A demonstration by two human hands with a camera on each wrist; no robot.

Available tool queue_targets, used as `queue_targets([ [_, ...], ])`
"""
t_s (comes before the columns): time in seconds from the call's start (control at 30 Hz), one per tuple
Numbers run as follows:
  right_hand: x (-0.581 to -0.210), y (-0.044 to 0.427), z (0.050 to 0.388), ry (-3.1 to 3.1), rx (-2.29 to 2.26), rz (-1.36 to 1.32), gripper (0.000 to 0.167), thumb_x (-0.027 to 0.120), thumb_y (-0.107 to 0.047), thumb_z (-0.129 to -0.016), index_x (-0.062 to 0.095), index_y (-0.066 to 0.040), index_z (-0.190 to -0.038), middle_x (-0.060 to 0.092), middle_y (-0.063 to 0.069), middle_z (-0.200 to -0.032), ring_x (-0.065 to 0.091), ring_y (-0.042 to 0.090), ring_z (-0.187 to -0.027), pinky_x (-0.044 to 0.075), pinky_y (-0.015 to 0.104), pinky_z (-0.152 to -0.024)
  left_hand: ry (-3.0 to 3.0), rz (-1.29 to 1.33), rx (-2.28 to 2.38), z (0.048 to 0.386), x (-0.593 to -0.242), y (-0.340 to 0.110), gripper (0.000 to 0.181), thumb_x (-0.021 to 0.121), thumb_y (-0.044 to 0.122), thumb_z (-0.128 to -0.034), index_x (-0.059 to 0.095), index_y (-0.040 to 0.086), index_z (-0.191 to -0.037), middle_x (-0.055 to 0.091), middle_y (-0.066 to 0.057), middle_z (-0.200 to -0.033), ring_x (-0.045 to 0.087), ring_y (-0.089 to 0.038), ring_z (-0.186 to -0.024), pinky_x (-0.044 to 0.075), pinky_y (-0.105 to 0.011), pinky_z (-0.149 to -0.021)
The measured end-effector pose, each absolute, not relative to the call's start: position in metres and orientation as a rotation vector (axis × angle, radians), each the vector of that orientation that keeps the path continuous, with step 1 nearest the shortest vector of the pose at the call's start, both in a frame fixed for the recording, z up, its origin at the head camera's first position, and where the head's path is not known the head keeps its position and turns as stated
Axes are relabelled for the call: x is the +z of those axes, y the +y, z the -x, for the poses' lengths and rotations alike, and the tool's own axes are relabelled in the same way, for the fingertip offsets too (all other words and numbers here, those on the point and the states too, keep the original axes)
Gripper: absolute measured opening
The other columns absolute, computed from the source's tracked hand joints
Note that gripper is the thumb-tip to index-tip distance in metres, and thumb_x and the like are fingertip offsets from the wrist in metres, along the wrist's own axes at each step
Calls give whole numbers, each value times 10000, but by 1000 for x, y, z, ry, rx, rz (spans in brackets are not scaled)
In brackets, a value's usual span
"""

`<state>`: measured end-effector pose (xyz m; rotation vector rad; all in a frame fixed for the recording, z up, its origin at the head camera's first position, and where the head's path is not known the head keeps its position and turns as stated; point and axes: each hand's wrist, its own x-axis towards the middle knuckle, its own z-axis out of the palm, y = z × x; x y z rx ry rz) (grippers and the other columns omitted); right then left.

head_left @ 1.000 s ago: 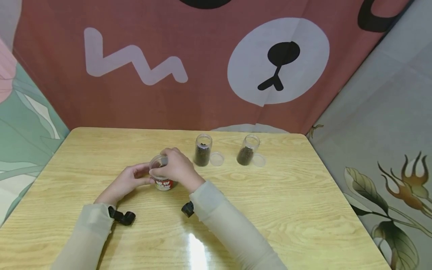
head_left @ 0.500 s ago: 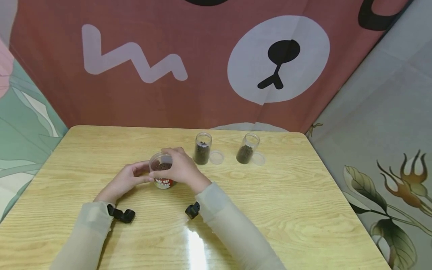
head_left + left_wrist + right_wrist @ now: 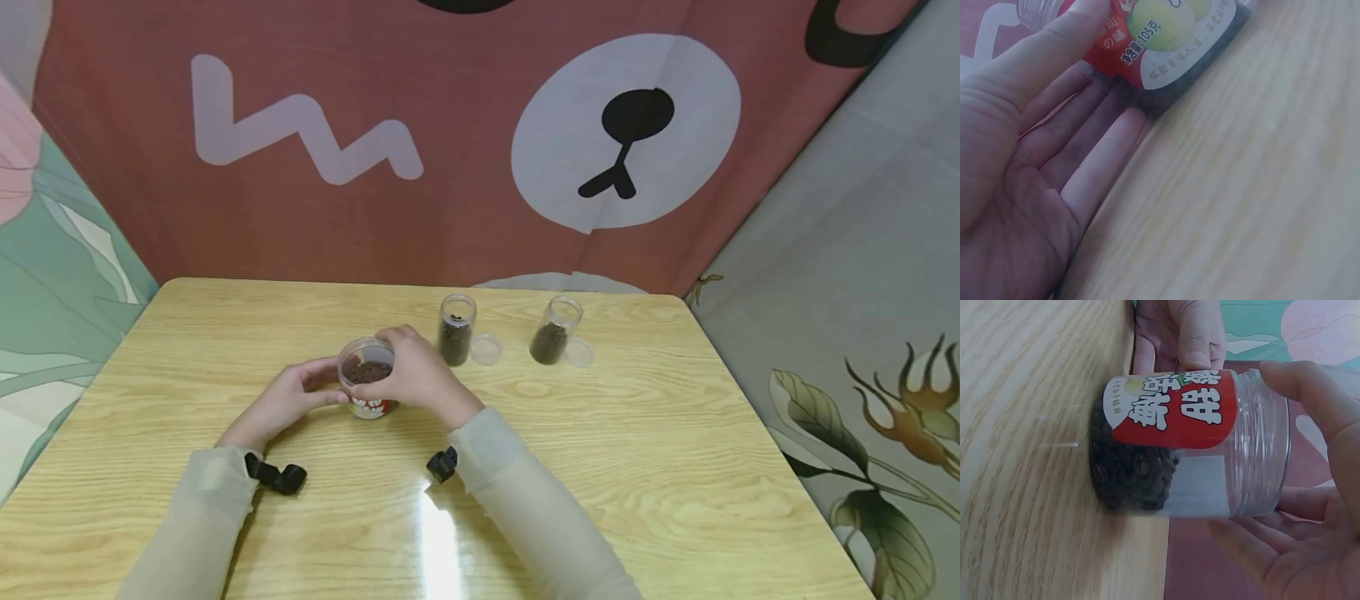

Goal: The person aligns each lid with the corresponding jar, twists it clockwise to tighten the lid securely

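In the head view a clear, lidless jar [image 3: 369,408] with a red label stands on the table, dark bean-like pieces inside. My left hand [image 3: 288,400] holds its left side between thumb and fingers; the left wrist view shows that thumb over the label and the fingers [image 3: 1100,169] round the lower side. My right hand [image 3: 420,375] grips the jar's upper right side, thumb in front and fingers behind. Seen from the right wrist, the jar [image 3: 1191,419] is about half full on its visible side, and the right thumb touches the rim.
Two smaller clear jars with dark contents, one [image 3: 454,337] nearer and another [image 3: 550,337] farther right, stand near the back edge of the table [image 3: 675,467]. Each has a clear round lid [image 3: 486,350] lying at its right. A printed cloth [image 3: 300,225] hangs behind the table.
My right hand has moved slightly right, off the jar's mouth and onto its side, so the dark contents show more. My left hand keeps its hold. The view has shifted slightly.
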<state>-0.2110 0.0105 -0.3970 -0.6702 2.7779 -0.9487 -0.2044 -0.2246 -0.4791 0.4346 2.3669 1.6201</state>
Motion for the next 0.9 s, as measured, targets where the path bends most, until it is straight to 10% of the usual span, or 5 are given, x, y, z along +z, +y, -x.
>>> queue_targets([
  [0.33,-394,18,219,2759,-855,826,857,882,-413,-758,521,-94,-1467,565,60,-1385,593,183,-1117,509,301,-940,2362,-448,1612,206,-479,-225,624,754,258,-934,521,13,-1458,553,-170,-1453,483,-356,-1360,381,-483,-1125],
  [0.6,-392,18,223,2727,-797,855,882,874,-421,-771,488,-119,-1505,509,52,-1434,581,189,-1146,508,319,-958,2330,-427,1628,207,-482,-226,643,771,301,-915,532,60,-1461,560,-118,-1455,484,-318,-1361,414,-139,-987],
  [0.9,-391,20,228,2717,-713,987,888,858,-430,-784,473,-105,-1515,494,48,-1447,586,177,-1131,517,324,-948,2324,-444,1633,207,-483,-226,638,763,281,-924,523,50,-1467,553,-132,-1461,475,-327,-1368,417,-177,-1022],
])
